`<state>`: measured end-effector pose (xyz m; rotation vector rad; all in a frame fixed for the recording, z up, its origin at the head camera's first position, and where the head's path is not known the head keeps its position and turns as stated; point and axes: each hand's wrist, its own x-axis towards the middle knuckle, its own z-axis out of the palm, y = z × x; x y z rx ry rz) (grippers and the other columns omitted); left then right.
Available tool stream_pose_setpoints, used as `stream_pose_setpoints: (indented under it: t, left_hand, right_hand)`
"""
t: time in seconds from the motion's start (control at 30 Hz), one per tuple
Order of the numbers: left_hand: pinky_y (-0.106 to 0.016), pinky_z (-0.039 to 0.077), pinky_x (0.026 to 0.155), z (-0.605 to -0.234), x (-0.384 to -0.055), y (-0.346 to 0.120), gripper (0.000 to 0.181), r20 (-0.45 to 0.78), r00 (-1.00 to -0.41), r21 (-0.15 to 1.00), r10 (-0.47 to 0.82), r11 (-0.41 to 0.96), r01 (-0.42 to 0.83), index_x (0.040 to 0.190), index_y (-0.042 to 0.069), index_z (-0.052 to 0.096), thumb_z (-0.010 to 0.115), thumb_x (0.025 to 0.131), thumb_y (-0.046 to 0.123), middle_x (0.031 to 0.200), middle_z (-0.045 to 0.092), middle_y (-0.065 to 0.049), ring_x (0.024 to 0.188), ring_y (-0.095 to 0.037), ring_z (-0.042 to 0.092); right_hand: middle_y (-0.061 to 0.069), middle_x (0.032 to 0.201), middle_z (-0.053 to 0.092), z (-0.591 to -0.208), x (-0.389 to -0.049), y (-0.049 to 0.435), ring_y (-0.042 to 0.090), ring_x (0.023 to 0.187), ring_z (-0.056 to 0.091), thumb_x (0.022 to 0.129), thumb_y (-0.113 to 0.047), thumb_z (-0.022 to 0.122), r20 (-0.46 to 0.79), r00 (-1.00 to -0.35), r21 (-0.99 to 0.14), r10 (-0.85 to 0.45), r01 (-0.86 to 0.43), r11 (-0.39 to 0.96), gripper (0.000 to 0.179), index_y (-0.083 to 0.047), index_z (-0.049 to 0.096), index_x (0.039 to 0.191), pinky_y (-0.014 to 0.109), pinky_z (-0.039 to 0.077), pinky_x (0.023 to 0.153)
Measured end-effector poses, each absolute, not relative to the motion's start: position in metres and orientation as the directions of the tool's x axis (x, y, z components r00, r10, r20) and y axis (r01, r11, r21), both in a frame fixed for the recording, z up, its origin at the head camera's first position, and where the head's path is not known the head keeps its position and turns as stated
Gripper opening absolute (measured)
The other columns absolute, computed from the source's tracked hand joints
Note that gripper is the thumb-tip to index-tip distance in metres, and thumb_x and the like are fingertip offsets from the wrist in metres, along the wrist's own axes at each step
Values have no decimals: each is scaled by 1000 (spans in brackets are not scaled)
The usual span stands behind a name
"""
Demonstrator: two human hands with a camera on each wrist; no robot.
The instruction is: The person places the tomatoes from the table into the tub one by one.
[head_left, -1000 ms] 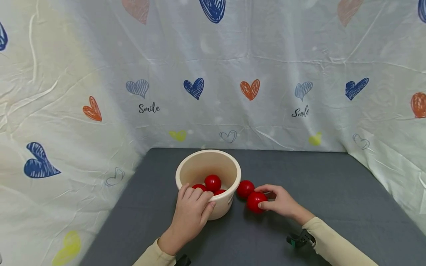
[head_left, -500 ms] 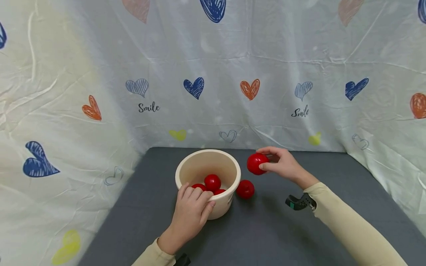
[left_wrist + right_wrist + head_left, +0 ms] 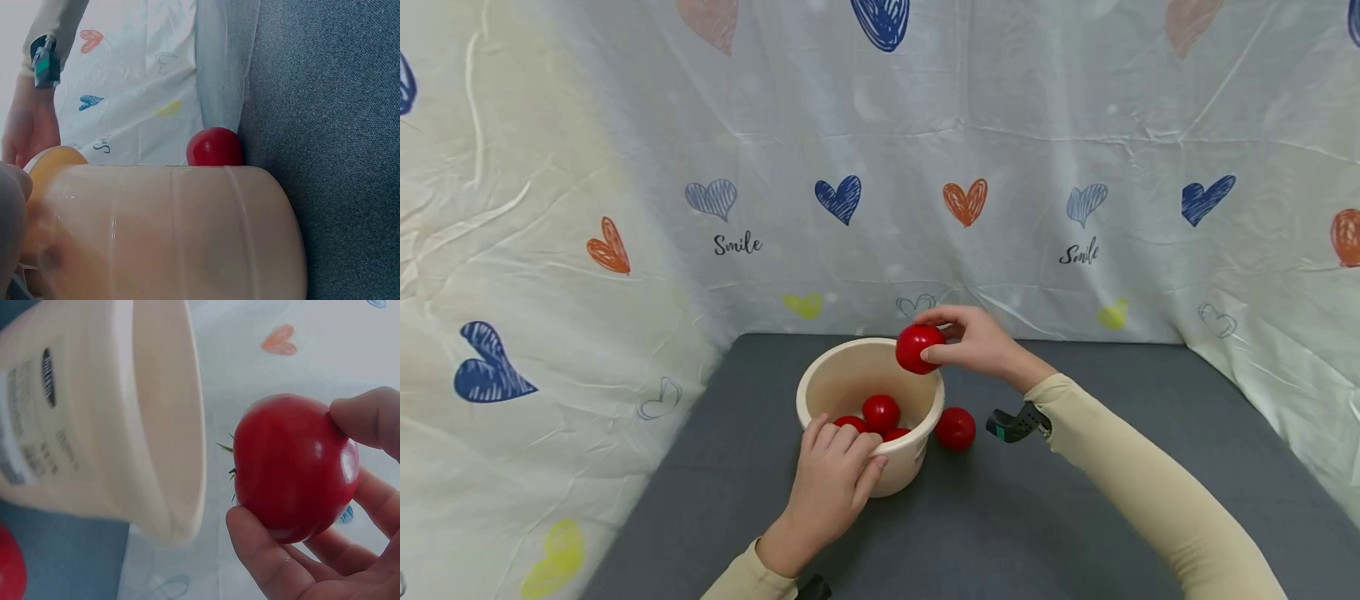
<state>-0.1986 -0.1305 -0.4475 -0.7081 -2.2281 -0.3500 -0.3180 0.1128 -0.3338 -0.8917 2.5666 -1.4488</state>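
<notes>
A cream plastic bucket (image 3: 898, 471) stands upright on the table, several red tomatoes (image 3: 881, 412) inside it. My left hand (image 3: 831, 483) grips its near rim, fingers over the edge and thumb outside. Over the bucket's right rim, my right hand (image 3: 981, 346) holds up another tomato (image 3: 294, 465) between thumb and fingers. In the right wrist view thin green stem bits poke out on the side facing the bucket's mouth. One more tomato (image 3: 956, 428) lies on the table just right of the bucket; the left wrist view shows this loose tomato (image 3: 215, 147) behind the bucket wall (image 3: 175, 231).
A dark grey cloth covers the table (image 3: 1075, 500). White sheeting (image 3: 895, 250) printed with hearts hangs behind and on both sides. A printed label (image 3: 40, 419) is on the bucket's outer wall. A dark band (image 3: 1018, 423) is worn on the right wrist.
The right hand lifted a tomato from the table beside the other one, then carried it left over the bucket's right rim. The left hand and bucket stayed in place.
</notes>
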Motion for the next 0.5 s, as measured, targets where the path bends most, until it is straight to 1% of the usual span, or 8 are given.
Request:
stream_pose_setpoints:
  t: [0.1, 0.23, 0.37, 0.5]
  left_hand:
    - [-56, 42, 102, -447, -197, -131, 19, 728, -572, 33, 378, 814, 580, 98, 18, 69, 77, 85, 28, 86, 65, -2, 84, -23, 55]
    - [-57, 42, 101, -448, -197, -131, 20, 726, -573, 32, 380, 814, 580, 98, 17, 69, 77, 85, 29, 86, 65, -2, 84, -23, 56]
    - [-57, 42, 101, -448, -197, -131, 20, 731, -563, 27, 385, 808, 588, 99, 17, 69, 76, 85, 29, 86, 65, -3, 84, -23, 55]
    - [-57, 42, 101, -448, -197, -131, 18, 737, -554, 26, 387, 803, 595, 99, 16, 69, 73, 88, 30, 85, 64, -3, 84, -23, 55]
  right_hand:
    - [18, 134, 64, -334, -320, 98, 33, 108, 70, 86, -15, 72, 219, -810, -787, -544, -476, 392, 50, -5, 63, 134, 41, 62, 86]
    - [16, 131, 66, -338, -321, 79, 32, 108, 70, 86, -15, 71, 197, -788, -765, -584, -496, 411, 47, -6, 65, 131, 37, 62, 85]
    - [14, 129, 67, -343, -320, 64, 30, 108, 69, 83, -16, 74, 159, -789, -756, -593, -483, 440, 47, -9, 67, 129, 36, 62, 84]
    - [11, 129, 68, -349, -318, 52, 29, 110, 68, 82, -17, 76, 119, -784, -737, -609, -481, 475, 48, -12, 67, 129, 36, 62, 85]
